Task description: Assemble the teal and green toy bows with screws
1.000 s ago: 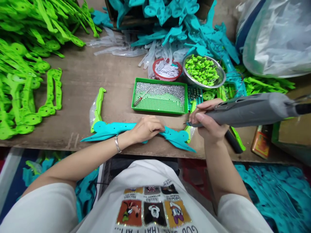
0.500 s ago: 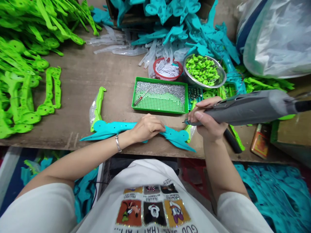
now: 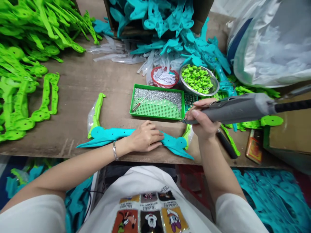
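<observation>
Across the front of the table lies a long turquoise plastic part [image 3: 172, 142] with small holes and a pointed end at each side. My left hand [image 3: 147, 137] lies over its middle, fingers closed down on it. A grey electric screwdriver [image 3: 230, 108] is in my right hand [image 3: 202, 121], its tip pointing left, above the table and apart from the turquoise part. Beyond the part stands a green tray [image 3: 157, 115] holding a heap of small silver screws [image 3: 159, 94] and a hand screwdriver [image 3: 139, 104]. A lime-green piece with clear plastic [image 3: 96, 113] touches the part's left end.
Lime-green parts [image 3: 21, 64] are piled at the left, turquoise ones [image 3: 155, 19] in a box at the back. A red basket [image 3: 165, 85] and a metal bowl of green pieces [image 3: 199, 79] stand behind the tray. A black-handled tool [image 3: 227, 144] lies at the right.
The whole view has shifted a little. My left fingers have stretched out flatter over the turquoise part. My right hand still holds the electric screwdriver near the tray's right corner.
</observation>
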{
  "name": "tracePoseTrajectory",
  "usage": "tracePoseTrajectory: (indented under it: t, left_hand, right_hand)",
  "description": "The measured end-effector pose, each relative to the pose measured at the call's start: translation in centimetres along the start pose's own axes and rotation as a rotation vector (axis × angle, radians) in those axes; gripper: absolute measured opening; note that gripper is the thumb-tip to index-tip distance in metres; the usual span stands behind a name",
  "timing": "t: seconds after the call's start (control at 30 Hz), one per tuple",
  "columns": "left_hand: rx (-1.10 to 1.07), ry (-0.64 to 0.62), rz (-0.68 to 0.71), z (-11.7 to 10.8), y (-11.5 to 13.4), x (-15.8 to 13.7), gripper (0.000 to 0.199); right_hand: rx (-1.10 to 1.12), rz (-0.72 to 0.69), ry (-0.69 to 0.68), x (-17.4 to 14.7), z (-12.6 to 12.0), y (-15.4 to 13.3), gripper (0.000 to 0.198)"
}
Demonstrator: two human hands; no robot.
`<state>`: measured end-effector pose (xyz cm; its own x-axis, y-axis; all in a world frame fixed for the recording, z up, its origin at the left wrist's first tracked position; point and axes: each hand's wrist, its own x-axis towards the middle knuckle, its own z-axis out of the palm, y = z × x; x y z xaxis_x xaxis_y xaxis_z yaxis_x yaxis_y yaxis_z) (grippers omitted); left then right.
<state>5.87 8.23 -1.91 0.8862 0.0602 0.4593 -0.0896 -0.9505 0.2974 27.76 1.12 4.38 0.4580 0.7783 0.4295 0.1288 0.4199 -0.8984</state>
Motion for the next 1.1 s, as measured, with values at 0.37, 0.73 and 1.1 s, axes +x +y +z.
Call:
tracePoseTrajectory:
  t: [0.37, 0.73, 1.1]
  left_hand:
    - [0.338, -0.104, -0.04, 0.0, 3.3, 0.4, 0.018]
    - [0.458, 0.06, -0.087, 1.1, 4.5, -0.1, 0.02]
    - [0.521, 0.075, -0.28, 3.0, 7.5, -1.0, 0.032]
  right_hand:
    - [-0.065, -0.002, 0.195, 3.4, 0.3, 5.8, 0.031]
    - [-0.081, 0.032, 0.186, 3.8, 0.3, 7.1, 0.022]
    - [-0.099, 0.026, 0.2, 4.0, 0.6, 6.2, 0.029]
